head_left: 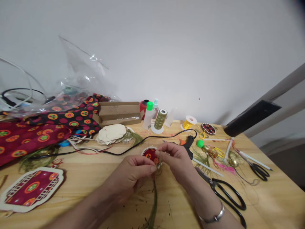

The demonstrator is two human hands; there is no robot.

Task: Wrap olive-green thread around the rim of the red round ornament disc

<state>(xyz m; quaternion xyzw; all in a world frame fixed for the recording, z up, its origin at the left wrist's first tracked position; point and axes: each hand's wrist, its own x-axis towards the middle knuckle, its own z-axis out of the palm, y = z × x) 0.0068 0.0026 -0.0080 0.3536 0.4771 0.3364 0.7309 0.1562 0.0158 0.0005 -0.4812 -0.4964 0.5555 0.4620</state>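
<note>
Both hands meet over a small round ornament [148,154] with dark red floral fabric and a pale rim, lying on the wooden table. My left hand [133,171] pinches thumb and forefinger at its lower edge, at the top of a green thread tassel [154,203] that trails down toward me. My right hand [175,159] is closed in a pinch just above and to the right, over the ornament's right side. Fine greenish strands seem to run between the fingertips, but what the right fingers hold is too small to make out.
Right of my hands lie a black glue gun [188,146], large black scissors [226,187] and smaller scissors [259,171]. Behind stand a green thread spool [160,120], a green-capped bottle [148,117] and a cardboard box [119,111]. Left are a fabric panel ornament [33,189] and floral cloth [28,136].
</note>
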